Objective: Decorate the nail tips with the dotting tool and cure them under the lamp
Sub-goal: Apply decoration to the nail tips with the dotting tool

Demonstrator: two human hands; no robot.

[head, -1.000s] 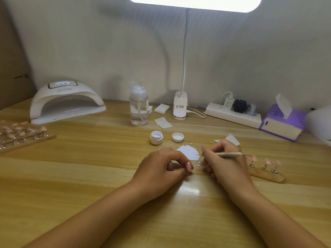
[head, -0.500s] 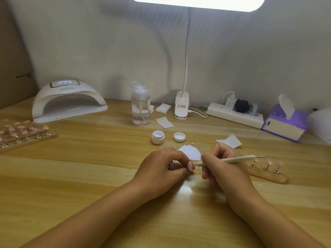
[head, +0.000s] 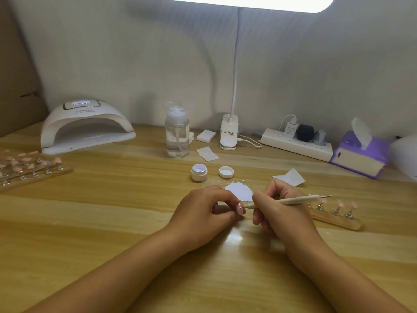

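At the table (head: 90, 222), left hand (head: 203, 219) hides what the dotting tool (head: 291, 200) touches.

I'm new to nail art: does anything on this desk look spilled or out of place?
A white patch with stray flecks lies on the desk, like a spill; the small white jar behind it stands open, cap alongside.

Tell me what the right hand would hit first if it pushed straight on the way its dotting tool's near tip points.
The right hand aims the dotting tool leftward, so the tip would probably meet the left hand first, at its pinched fingertips, which look almost in contact already. What they pinch is hidden.
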